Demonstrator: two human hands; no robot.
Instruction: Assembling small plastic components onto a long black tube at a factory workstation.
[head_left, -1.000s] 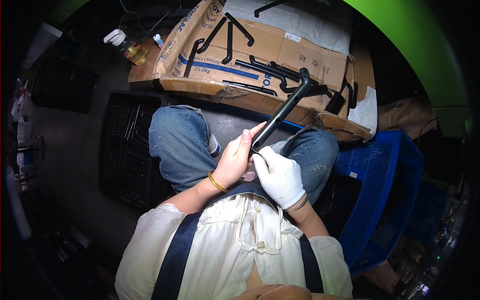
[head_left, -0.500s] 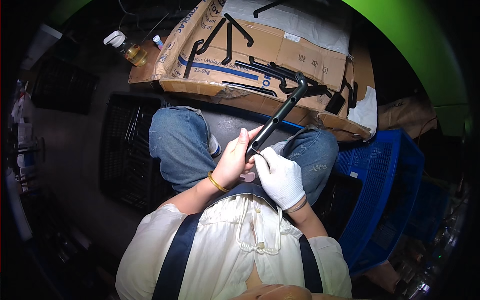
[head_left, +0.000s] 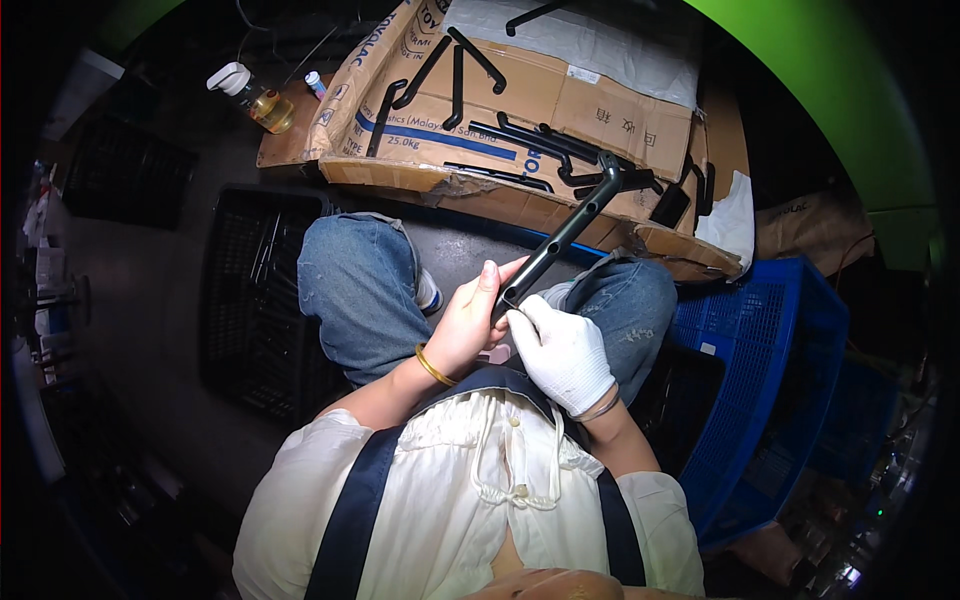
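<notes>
My bare left hand (head_left: pixel 468 318), with a gold bangle at its wrist, is wrapped round the lower end of a glossy black plastic bar (head_left: pixel 553 246). The bar slants up to the right over my lap, has several round holes along it and ends in a short bent arm. At its lowest visible hole is my right hand (head_left: pixel 562 352), in a white knit glove. Thumb and forefinger are pinched together there; whatever they hold, if anything, is too small to make out. The bar's lower tip is hidden by my hands.
Beyond my knees stands a cut-open cardboard box (head_left: pixel 400 180) with several black bent bars (head_left: pixel 457 88) in it. On its left flap is a bottle of yellow liquid (head_left: pixel 268 108). A black crate (head_left: pixel 225 330) sits left, a blue crate (head_left: pixel 770 330) right.
The bar has shifted slightly, its bent end now turned a little and farther right. My right hand has moved slightly at the lowest hole; my left hand keeps its hold.
</notes>
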